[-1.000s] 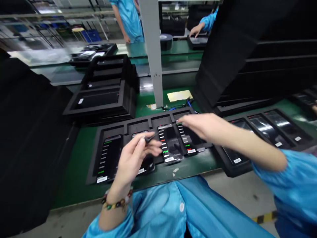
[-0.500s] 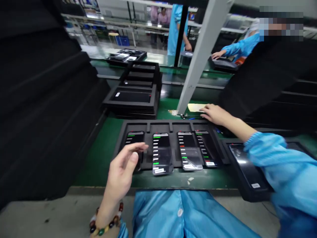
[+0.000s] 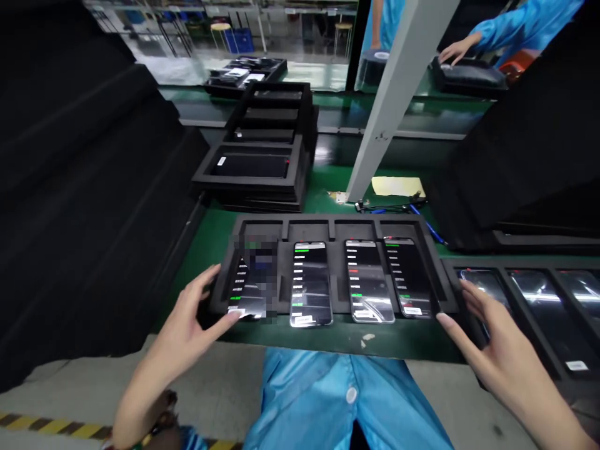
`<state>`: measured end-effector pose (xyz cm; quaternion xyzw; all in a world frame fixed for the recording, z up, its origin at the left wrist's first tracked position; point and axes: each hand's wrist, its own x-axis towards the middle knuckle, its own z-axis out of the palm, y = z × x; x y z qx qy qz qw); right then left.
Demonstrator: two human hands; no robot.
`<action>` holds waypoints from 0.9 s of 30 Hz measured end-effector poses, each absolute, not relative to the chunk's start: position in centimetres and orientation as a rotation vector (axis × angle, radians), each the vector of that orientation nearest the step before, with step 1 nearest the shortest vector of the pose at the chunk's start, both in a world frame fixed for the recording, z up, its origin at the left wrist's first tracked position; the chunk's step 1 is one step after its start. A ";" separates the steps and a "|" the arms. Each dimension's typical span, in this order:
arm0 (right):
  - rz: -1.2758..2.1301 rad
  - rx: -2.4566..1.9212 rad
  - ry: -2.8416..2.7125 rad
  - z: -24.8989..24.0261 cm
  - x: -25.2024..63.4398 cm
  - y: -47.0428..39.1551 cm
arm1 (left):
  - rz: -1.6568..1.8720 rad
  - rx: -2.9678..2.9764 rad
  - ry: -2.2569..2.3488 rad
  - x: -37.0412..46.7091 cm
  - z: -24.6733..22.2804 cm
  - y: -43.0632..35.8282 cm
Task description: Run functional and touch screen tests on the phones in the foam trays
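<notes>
A black foam tray (image 3: 337,230) lies on the green table, with several lit phones resting in it and overhanging its front edge. The leftmost phone (image 3: 244,287) is partly blurred; beside it are a second phone (image 3: 310,284), a third phone (image 3: 369,281) and a fourth phone (image 3: 407,275). My left hand (image 3: 194,312) is spread at the tray's left end, thumb by the leftmost phone's lower corner. My right hand (image 3: 492,331) is spread at the right end, between this tray and a neighbouring tray (image 3: 504,300) of dark phones. Neither hand is closed round anything.
Stacked black trays (image 3: 300,156) stand at the back left. A grey metal post (image 3: 389,103) rises behind the tray, near a yellow pad (image 3: 397,186), cables and a blue pen (image 3: 429,224). Black curtains hang on both sides. Another person's hand (image 3: 457,51) touches a far tray.
My right hand has come back from the yellow pad to the tray's right end. My left hand has moved left and down, off the leftmost phone. The view has tilted downward.
</notes>
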<state>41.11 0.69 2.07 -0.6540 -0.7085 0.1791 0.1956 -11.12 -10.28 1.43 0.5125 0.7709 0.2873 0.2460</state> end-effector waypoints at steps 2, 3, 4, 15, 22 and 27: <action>0.589 -1.905 -1.917 1.6 41.8 0.6 | 0.841 1.124 2.136 -11.7 0.7 -10.8; 0.605 -1.929 -1.896 1.5 42.0 0.9 | 0.836 1.006 2.182 -11.7 0.6 -10.8; 0.596 -1.944 -1.889 1.5 42.1 1.2 | 0.804 0.919 2.248 -11.5 0.5 -10.7; 0.465 -1.937 -2.219 3.0 39.5 9.3 | 0.596 0.897 2.328 -11.9 1.6 -7.2; 0.484 -2.020 -2.294 3.7 39.2 16.1 | 0.804 0.737 2.231 -13.3 -1.1 -8.2; 0.673 -1.990 -2.382 4.0 38.1 17.9 | 0.994 0.549 2.162 -11.8 -2.4 -9.1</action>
